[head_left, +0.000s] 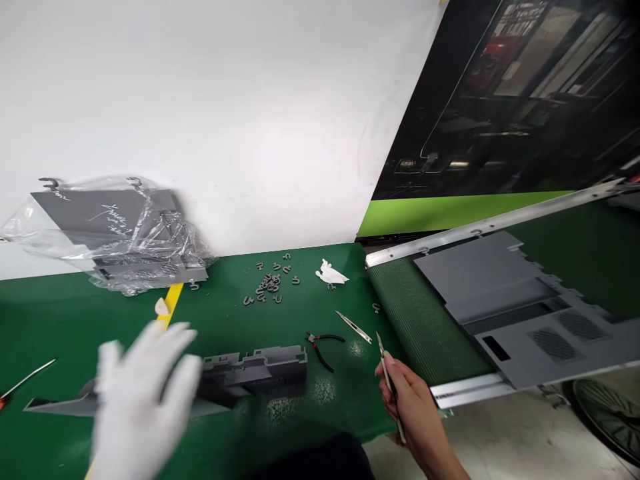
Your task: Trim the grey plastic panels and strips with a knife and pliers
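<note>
Blurred white-gloved left hand low at the left, fingers spread apart, just above a grey moulded plastic part partly hidden behind the glove. Bare right hand at the near edge of the green worktop, fingers clamped on a slim craft knife, blade pointing up and far, tip just beside a ribbed green mat. On that mat, a grey panel, its right end cut off by the frame. Far left, a clear plastic bag around grey sheets, the contents hard to make out through creases. Between, small grey hook-shaped pieces, black-handled pliers and a snap-off knife.
</note>
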Available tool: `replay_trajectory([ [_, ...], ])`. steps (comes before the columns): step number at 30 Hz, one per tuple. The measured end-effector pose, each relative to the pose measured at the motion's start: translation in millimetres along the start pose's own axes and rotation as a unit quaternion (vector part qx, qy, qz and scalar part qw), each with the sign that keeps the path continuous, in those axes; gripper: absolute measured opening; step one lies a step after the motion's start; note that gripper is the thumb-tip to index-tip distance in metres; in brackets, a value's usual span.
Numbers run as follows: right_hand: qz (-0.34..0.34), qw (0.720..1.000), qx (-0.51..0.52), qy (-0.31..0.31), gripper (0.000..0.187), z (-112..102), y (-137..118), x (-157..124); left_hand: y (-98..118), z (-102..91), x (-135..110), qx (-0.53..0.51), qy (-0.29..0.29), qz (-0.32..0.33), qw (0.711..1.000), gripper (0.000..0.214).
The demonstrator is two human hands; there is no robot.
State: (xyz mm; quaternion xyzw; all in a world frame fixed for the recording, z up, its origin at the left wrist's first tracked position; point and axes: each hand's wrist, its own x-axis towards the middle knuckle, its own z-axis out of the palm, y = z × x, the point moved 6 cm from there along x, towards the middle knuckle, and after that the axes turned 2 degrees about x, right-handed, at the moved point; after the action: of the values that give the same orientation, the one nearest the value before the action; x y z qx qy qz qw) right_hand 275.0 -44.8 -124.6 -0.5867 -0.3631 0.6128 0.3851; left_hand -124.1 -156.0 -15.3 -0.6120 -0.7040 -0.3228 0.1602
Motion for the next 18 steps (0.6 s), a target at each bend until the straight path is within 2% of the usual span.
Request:
replay_trajectory([
  [1, -0.004, 1.0, -0.005, -0.004, 0.055, 4, -1, 1, 41, 9.9, 4, -0.014, -0.039, 0.048, 0.998, 0.036],
  [2, -0.006, 1.0, -0.011, -0.009, 0.055, 7, -3, 2, 78, 20.3, 6, -0.047, -0.075, 0.095, 0.992, 0.046],
  [3, -0.009, 1.0, -0.016, -0.013, 0.054, 10, -4, 4, 108, 32.3, 7, -0.076, -0.116, 0.11, 0.984, 0.052],
  [4, -0.01, 1.0, -0.02, -0.017, 0.054, 13, -5, 5, 130, 42.4, 7, -0.098, -0.133, 0.116, 0.979, 0.046],
  [6, -0.01, 0.999, -0.024, -0.024, 0.052, 16, -5, 6, 150, 59.0, 6, -0.08, -0.118, 0.099, 0.985, 0.024],
  [7, -0.01, 0.999, -0.024, -0.025, 0.052, 17, -5, 7, 153, 65.8, 6, -0.054, -0.1, 0.091, 0.989, 0.028],
  [10, -0.002, 1.0, -0.022, -0.021, 0.054, 17, -2, 7, 142, 75.6, 10, 0.01, -0.055, 0.088, 0.995, 0.042],
  [12, 0.005, 1.0, -0.017, -0.022, 0.056, 16, 1, 6, 123, 67.9, 23, -0.012, -0.041, 0.071, 0.997, 0.043],
  [15, 0.012, 0.999, -0.009, -0.029, 0.058, 11, 5, 6, 75, 35.0, 54, -0.115, -0.066, -0.049, 0.99, 0.043],
  [17, 0.019, 1.0, -0.004, -0.024, 0.058, 5, 8, 8, 38, 4.2, 78, -0.185, -0.081, -0.145, 0.969, 0.042],
  [18, 0.023, 1.0, -0.001, -0.02, 0.058, 3, 8, 9, 22, -13.0, 90, -0.207, -0.066, -0.174, 0.96, 0.039],
])
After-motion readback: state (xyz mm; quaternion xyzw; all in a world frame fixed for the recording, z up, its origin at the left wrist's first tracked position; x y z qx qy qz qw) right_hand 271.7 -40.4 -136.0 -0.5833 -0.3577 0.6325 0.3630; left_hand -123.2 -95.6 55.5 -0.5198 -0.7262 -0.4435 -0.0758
